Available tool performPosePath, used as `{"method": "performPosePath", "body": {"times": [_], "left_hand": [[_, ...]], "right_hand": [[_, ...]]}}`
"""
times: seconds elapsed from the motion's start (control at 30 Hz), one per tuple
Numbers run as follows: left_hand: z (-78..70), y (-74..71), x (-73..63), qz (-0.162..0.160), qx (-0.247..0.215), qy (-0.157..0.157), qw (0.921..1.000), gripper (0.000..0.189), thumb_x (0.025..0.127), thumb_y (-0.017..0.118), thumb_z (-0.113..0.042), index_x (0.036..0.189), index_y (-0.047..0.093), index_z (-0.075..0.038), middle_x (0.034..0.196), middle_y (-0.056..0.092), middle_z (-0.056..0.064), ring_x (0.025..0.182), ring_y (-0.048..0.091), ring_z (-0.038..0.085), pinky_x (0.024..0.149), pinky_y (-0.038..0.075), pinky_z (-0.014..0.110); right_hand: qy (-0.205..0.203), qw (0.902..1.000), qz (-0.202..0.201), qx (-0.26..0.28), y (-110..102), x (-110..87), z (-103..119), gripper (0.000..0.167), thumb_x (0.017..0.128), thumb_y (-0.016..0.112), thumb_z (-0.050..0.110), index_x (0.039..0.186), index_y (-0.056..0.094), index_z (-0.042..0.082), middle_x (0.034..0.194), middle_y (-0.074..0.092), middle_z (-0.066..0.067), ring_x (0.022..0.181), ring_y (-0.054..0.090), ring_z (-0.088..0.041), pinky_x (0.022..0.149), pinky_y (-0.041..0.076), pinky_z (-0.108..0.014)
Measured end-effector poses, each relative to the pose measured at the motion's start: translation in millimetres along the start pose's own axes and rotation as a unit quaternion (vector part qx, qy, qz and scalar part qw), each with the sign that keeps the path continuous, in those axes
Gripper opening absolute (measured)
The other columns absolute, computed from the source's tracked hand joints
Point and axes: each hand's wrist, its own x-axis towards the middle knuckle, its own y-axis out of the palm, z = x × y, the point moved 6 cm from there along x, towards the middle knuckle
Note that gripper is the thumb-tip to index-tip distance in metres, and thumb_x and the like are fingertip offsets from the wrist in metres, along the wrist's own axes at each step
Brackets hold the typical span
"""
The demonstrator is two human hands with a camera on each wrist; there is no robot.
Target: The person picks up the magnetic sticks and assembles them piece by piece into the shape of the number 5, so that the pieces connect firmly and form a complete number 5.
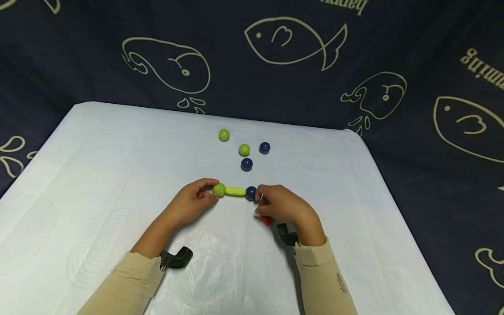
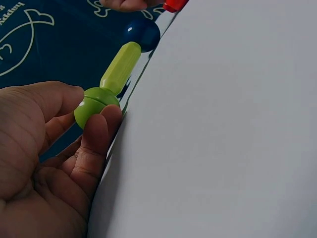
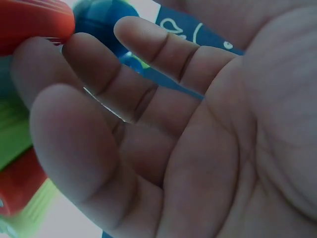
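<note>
The left hand (image 1: pixel 193 202) pinches a lime-green ball (image 2: pixel 94 106) between thumb and fingers at the left end of a short chain. From that ball a ridged yellow-green stick (image 1: pixel 235 191) runs right to a dark blue ball (image 1: pixel 251 193). At the blue ball's right side is the right hand (image 1: pixel 281 203), its fingertips right at the ball. A red stick (image 1: pixel 267 219) is gripped in its curled fingers and partly hidden under the hand. The right wrist view shows the red stick's orange-red end (image 3: pixel 37 25) by the fingertips.
Beyond the hands, two lime-green balls (image 1: pixel 224 135) and two dark blue balls (image 1: pixel 246 164) lie loose on the white-covered table (image 1: pixel 157 144). A dark cloth (image 1: pixel 232 87) with fish drawings hangs behind the table's far edge. Each wrist wears a black band (image 1: pixel 176 258).
</note>
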Motion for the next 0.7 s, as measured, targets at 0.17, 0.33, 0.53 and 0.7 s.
{"method": "performPosePath", "body": {"times": [0.17, 0.33, 0.53, 0.7], "left_hand": [[0.4, -0.2, -0.1, 0.001, -0.001, -0.003, 1.0, 0.041, 0.096, 0.064, -0.012, 0.136, 0.057, -0.004, 0.102, 0.072, 0.006, 0.09, 0.066, 0.017, 0.083, 0.05, 0.038], [0.7, -0.2, -0.2, 0.003, -0.002, -0.004, 1.0, 0.041, 0.096, 0.064, -0.012, 0.136, 0.057, -0.004, 0.103, 0.072, 0.006, 0.092, 0.067, 0.017, 0.085, 0.05, 0.039], [1.5, -0.2, -0.2, 0.006, -0.005, -0.006, 1.0, 0.042, 0.096, 0.063, -0.013, 0.136, 0.056, -0.004, 0.103, 0.072, 0.006, 0.093, 0.067, 0.018, 0.086, 0.05, 0.039], [1.3, -0.6, -0.3, 0.005, -0.005, -0.006, 1.0, 0.041, 0.096, 0.063, -0.013, 0.136, 0.057, -0.004, 0.103, 0.072, 0.006, 0.093, 0.067, 0.017, 0.086, 0.05, 0.039]], "right_hand": [[-0.015, 0.9999, -0.003, -0.004, 2.4, 1.7, 6.3, 0.02, 0.09, 0.075, 0.017, 0.101, 0.061, 0.008, 0.071, 0.061, 0.001, 0.065, 0.055, -0.013, 0.062, 0.047, -0.03], [-0.033, 0.9993, -0.004, -0.015, 4.2, 3.2, 12.3, 0.019, 0.089, 0.076, 0.016, 0.099, 0.061, 0.009, 0.072, 0.057, 0.002, 0.066, 0.052, -0.013, 0.061, 0.045, -0.029], [-0.009, 0.9997, 0.004, -0.022, 6.5, 4.0, 10.4, 0.019, 0.089, 0.076, 0.018, 0.095, 0.06, 0.011, 0.069, 0.058, 0.002, 0.062, 0.05, -0.013, 0.057, 0.042, -0.029], [0.012, 0.9993, 0.02, -0.028, 10.8, 5.3, 6.9, 0.019, 0.088, 0.077, 0.02, 0.088, 0.059, 0.013, 0.066, 0.06, 0.002, 0.059, 0.051, -0.013, 0.055, 0.042, -0.029]]}}
